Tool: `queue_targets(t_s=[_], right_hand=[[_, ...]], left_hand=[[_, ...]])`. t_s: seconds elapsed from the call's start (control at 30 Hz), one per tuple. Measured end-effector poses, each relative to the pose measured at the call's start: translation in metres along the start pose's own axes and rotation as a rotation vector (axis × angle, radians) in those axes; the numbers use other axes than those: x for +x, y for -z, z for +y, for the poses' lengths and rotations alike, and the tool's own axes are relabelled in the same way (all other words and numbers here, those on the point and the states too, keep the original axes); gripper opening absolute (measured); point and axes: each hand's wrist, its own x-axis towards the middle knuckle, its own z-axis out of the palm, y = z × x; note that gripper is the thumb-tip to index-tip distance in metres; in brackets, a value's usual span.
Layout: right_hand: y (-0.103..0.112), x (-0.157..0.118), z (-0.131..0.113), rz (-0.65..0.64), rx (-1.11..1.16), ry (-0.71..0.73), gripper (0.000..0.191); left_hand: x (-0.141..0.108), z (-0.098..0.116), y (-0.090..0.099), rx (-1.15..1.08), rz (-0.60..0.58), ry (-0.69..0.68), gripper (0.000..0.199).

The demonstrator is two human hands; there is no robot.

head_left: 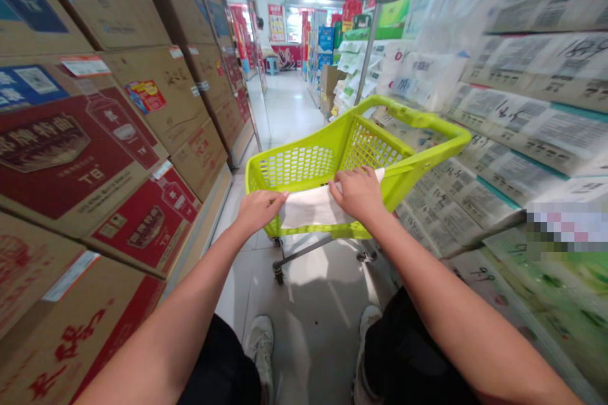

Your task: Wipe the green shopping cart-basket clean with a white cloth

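Fingers first: left hand (pixel 259 210) has thumb and fingers closed on the left end of a white cloth (pixel 308 209); its fingertips are mostly hidden. Right hand (pixel 358 196) is curled over the right end, a cloth corner poking out past the fingers. Whether they also clamp the rim underneath, can't tell.

Cloth lies along the near long side of the green cart (pixel 399 186), hanging down its outer face. Hands at opposite ends probably keep it spread and stop it sliding off; could be paper, material unclear.

Cart sits broadside to the person, handle (pixel 411 115) off to the right. Likely turned that way so both hands reach the long side evenly. Shoes (pixel 260 342) are planted apart on the near side of the cart, probably for balance.

Left of cart: stacked cartons (pixel 137 221), labels facing the aisle, presumably for reading. Right of cart: piled white packs (pixel 522 120) with handwritten prices. Beyond cart: grey pole (pixel 368 50), upright but leaning in view.
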Motion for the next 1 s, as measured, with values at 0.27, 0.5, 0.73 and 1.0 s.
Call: queue_targets(t_s=[0.27,0.5,0.73,1.0], right_hand=[[0.006,0.028,0.019,0.0,-0.006,0.038,0.04],[-0.001,0.031,-0.022,-0.09,0.068,0.099,0.049],[-0.011,0.016,-0.018,-0.177,-0.039,-0.006,0.066],[-0.004,0.006,0.018,-0.07,-0.085,-0.087,0.054]], left_hand=[[0.001,0.0,-0.005,-0.395,0.21,-0.12,0.053],[-0.011,0.012,-0.005,-0.232,0.143,-0.002,0.053],[-0.006,0.011,-0.007,0.155,0.019,0.155,0.075],[-0.003,0.022,-0.013,0.15,0.07,0.206,0.084]])
